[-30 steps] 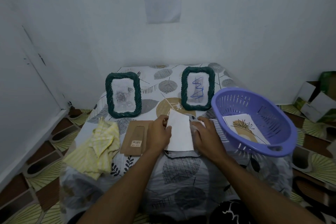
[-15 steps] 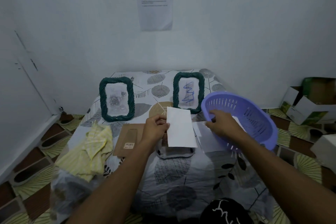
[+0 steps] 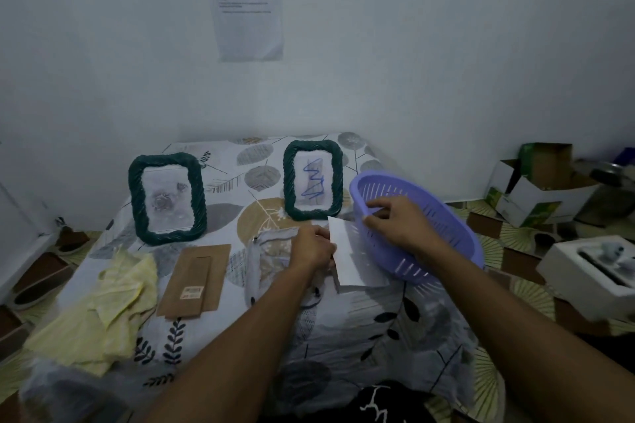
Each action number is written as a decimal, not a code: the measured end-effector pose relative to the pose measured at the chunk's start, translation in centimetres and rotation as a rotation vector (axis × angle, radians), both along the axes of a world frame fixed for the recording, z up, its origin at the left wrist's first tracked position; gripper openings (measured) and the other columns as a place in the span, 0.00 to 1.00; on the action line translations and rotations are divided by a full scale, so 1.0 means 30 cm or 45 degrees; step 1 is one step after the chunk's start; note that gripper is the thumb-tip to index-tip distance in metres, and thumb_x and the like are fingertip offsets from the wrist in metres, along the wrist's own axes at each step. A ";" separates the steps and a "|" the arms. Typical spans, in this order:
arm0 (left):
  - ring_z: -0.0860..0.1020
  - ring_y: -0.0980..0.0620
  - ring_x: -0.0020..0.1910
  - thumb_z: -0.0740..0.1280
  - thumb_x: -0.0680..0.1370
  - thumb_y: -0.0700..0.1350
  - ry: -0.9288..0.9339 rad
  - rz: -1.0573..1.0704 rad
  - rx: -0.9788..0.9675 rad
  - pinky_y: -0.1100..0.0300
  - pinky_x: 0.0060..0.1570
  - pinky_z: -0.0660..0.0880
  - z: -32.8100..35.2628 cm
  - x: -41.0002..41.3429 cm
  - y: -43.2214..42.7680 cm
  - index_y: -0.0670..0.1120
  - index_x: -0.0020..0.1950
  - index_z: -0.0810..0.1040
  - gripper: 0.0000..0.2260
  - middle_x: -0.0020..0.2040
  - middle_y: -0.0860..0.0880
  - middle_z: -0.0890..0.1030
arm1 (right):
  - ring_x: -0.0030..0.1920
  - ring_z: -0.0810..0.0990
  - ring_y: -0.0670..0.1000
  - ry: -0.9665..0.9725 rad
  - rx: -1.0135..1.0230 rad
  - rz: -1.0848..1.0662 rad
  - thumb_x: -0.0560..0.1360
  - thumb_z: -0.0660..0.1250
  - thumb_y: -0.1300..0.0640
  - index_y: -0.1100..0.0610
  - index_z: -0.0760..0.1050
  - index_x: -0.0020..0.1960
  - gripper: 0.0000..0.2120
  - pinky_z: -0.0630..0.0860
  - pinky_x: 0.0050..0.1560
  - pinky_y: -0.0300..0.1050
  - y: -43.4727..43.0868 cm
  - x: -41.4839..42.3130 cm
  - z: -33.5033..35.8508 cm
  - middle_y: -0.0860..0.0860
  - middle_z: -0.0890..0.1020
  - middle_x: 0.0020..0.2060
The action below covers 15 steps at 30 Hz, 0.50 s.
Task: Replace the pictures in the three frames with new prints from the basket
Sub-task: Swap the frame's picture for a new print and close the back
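Leaf-print cloth [image 3: 347,340], white wall [image 3: 429,62], basket [image 3: 450,216]

The head-worn camera is looking forward and down from the person's own standpoint, facing a white wall [image 3: 429,62] with the cloth-covered table [image 3: 343,336] standing against it. It is sitting close to the work: both forearms are entering from the bottom edge, and the left hand [image 3: 311,247] with its white sheet [image 3: 350,257] and the right hand [image 3: 398,223] at the purple basket [image 3: 450,220] are landing near the frame's middle. The wide lens is taking in floor [image 3: 529,288] on both sides and much wall above.
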State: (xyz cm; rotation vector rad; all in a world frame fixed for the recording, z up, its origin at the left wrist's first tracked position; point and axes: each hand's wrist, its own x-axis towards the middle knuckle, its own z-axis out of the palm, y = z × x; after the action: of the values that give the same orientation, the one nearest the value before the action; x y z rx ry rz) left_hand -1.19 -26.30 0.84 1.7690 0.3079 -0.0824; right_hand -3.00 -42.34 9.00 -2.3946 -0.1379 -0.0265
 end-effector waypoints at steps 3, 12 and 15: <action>0.77 0.44 0.29 0.66 0.73 0.30 0.007 0.021 0.025 0.54 0.30 0.76 -0.004 0.012 -0.029 0.41 0.37 0.77 0.08 0.36 0.39 0.80 | 0.54 0.80 0.50 -0.035 -0.024 0.024 0.76 0.68 0.53 0.56 0.72 0.69 0.22 0.71 0.54 0.40 0.016 0.005 -0.028 0.55 0.84 0.55; 0.74 0.45 0.26 0.63 0.75 0.30 0.066 -0.004 0.005 0.55 0.28 0.75 -0.017 0.012 -0.021 0.40 0.35 0.74 0.11 0.30 0.42 0.74 | 0.51 0.81 0.55 -0.028 -0.122 0.056 0.75 0.69 0.50 0.55 0.73 0.67 0.23 0.76 0.54 0.48 0.069 0.009 -0.121 0.55 0.83 0.55; 0.75 0.43 0.29 0.59 0.78 0.34 -0.022 -0.052 0.134 0.49 0.32 0.77 -0.020 0.018 0.000 0.40 0.36 0.71 0.11 0.33 0.39 0.74 | 0.51 0.81 0.54 -0.002 -0.093 0.041 0.75 0.69 0.48 0.55 0.75 0.65 0.22 0.75 0.53 0.47 0.072 0.010 -0.128 0.55 0.83 0.55</action>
State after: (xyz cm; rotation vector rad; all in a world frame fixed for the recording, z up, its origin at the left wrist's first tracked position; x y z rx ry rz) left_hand -0.66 -26.31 0.24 1.8799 0.2676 -0.0815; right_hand -2.69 -40.20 5.16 -2.4646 -0.1806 -0.0082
